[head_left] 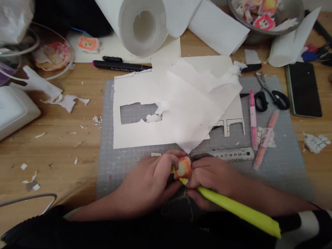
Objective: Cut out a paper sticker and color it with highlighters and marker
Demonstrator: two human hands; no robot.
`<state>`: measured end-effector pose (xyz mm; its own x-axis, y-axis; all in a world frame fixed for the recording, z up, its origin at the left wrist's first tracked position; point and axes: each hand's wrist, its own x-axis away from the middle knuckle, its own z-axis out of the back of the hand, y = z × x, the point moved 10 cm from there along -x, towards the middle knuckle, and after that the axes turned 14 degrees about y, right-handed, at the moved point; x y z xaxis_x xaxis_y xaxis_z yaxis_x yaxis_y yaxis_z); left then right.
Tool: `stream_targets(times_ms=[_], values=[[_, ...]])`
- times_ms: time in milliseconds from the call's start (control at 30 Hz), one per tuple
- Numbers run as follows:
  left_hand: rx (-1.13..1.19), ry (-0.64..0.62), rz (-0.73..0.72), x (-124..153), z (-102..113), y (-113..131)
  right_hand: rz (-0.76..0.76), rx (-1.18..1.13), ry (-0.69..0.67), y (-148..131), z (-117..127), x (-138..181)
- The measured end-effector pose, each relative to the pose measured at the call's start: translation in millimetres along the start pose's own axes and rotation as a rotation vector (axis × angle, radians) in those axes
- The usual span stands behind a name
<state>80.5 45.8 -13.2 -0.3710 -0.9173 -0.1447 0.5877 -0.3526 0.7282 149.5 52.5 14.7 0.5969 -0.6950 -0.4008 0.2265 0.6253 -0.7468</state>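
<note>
My left hand [155, 176] is closed around a small squarish paper piece [183, 166], orange at the edges and pale yellow in the middle. A bit of bright yellow, perhaps a marker cap [172, 169], shows between its fingers. In my right hand [212, 176] is a yellow highlighter [236, 207], tip toward the piece's lower edge; whether it touches I cannot tell. Just beyond both hands, a crumpled white tissue [197, 97] lies over a white sheet with cut-outs [137, 138]. A steel ruler [228, 154] rests beside my right hand on the grey cutting mat [111, 166].
Pink marker [252, 119], orange marker [266, 140], scissors [269, 91] and phone [303, 90] lie to the right. At the back stand a paper roll [142, 27] and a metal bowl [267, 29] of coloured scraps. A black pen [121, 65] lies behind the mat.
</note>
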Motion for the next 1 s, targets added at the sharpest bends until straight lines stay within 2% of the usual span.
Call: stream_targets(times_ms=[133,267,400,533,667,767,900,1000], values=[[-0.010,0.008,-0.007,0,0,1,-0.082,0.057,0.082,9,8,-1],[-0.008,0.003,-0.013,0,0,1,-0.049,-0.042,0.010,4,1,0],[0.000,0.013,-0.012,0,1,1,-0.093,0.058,0.076,12,7,1],[0.001,0.012,-0.006,0,1,1,-0.045,-0.051,-0.016,5,-4,3],[-0.007,0.015,-0.008,0,1,2,-0.130,0.027,0.092,12,7,-1],[-0.007,0.010,-0.023,0,0,2,-0.081,-0.044,0.020,4,1,-1],[-0.028,0.010,-0.032,-1,0,2,-0.147,0.008,0.088,11,7,-1],[-0.029,-0.001,-0.046,-1,0,4,-0.086,-0.006,0.036,6,1,-1]])
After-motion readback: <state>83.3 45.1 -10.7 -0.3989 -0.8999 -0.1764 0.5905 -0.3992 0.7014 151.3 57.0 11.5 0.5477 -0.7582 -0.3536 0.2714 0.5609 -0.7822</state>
